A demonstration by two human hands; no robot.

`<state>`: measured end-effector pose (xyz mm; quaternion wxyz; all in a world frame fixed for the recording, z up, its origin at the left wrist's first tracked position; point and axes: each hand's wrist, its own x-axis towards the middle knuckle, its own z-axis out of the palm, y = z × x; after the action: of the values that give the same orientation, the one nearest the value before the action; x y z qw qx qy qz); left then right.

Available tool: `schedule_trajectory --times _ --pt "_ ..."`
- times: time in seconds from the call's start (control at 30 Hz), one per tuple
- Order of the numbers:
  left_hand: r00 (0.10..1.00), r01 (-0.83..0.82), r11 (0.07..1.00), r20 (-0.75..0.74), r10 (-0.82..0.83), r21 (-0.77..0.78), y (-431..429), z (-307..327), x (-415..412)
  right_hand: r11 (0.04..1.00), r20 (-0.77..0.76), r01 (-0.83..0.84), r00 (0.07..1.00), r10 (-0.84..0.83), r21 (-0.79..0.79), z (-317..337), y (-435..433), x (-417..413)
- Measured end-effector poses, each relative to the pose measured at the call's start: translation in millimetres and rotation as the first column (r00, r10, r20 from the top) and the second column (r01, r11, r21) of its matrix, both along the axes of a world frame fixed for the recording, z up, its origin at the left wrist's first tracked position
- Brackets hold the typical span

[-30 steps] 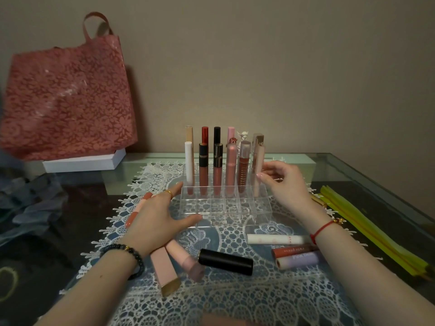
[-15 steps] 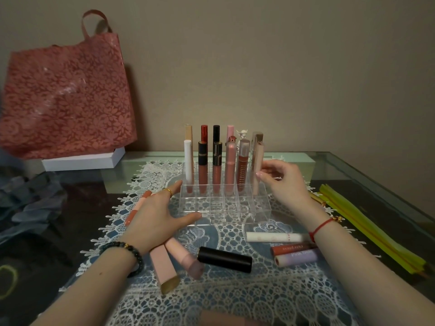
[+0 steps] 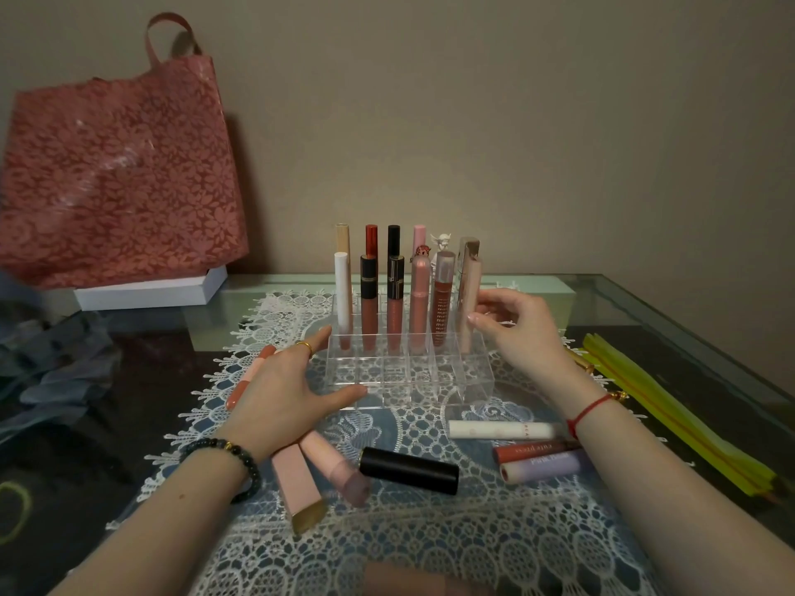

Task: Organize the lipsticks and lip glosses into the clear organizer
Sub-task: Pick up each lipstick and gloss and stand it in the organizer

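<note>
The left hand (image 3: 279, 393) lies flat, fingers relaxed, against the left wall of the clear organizer (image 3: 408, 380), mid-table toward the far edge. The fingertips of the right hand (image 3: 520, 333) touch the beige tube (image 3: 468, 303) standing at the organizer's right end; I cannot tell whether they grasp it. Toward the table's right edge, the lettering on the lavender tube (image 3: 542, 464) begins "Pink", and the rest is blurred.

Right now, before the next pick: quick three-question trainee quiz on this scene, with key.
1. True or false: the front row of the clear acrylic organizer holds no tubes.
2. The black cylindrical lipstick tube is: A) standing in a slot; B) lying on the white lace mat; C) held in a hand.
3. Which of the hands wears the gold ring?
Key: 1 true; 2 B; 3 the left hand.
</note>
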<state>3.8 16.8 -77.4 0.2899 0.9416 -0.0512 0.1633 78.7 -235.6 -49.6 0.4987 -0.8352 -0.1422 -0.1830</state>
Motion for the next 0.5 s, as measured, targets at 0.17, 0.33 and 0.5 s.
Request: schedule_trajectory --times 0.17,0.33,0.5 --pt "1.0 -0.01 1.0 -0.018 0.01 -0.004 0.5 -0.6 -0.2 1.0 -0.008 0.012 1.0 -0.012 -0.012 0.7 -3.4 -0.1" --pt "1.0 -0.007 1.0 -0.015 0.007 0.001 0.8 -0.3 -0.2 0.999 0.039 0.045 0.998 -0.045 0.007 12.3 -13.5 -4.8" --pt "0.999 -0.046 0.998 0.007 0.045 0.042 -2.8 6.5 -6.9 0.996 0.09 0.066 0.993 -0.072 0.063 36.5 -32.2 -22.2"
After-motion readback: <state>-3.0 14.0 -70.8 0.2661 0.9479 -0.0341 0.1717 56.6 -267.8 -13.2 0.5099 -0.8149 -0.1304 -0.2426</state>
